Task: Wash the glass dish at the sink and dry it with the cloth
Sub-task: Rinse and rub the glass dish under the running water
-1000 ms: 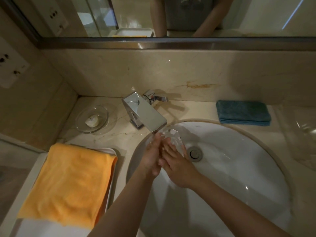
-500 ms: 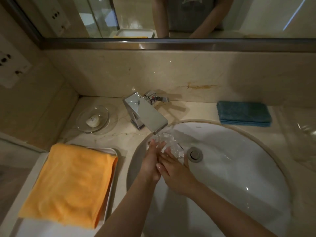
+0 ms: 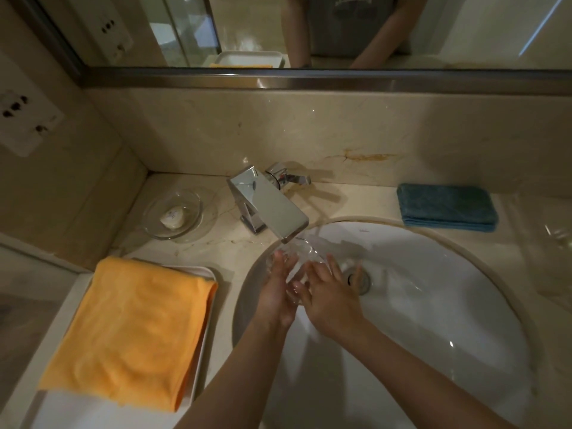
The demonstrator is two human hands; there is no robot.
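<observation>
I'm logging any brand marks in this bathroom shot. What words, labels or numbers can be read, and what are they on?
None can be read.
Sink basin: small dark mark on the back inner wall, too small to read.
Soap in the glass soap dish: faint marks, too blurred to read.
Shirt in the mirror: a design, too dark and blurred to read.
</observation>
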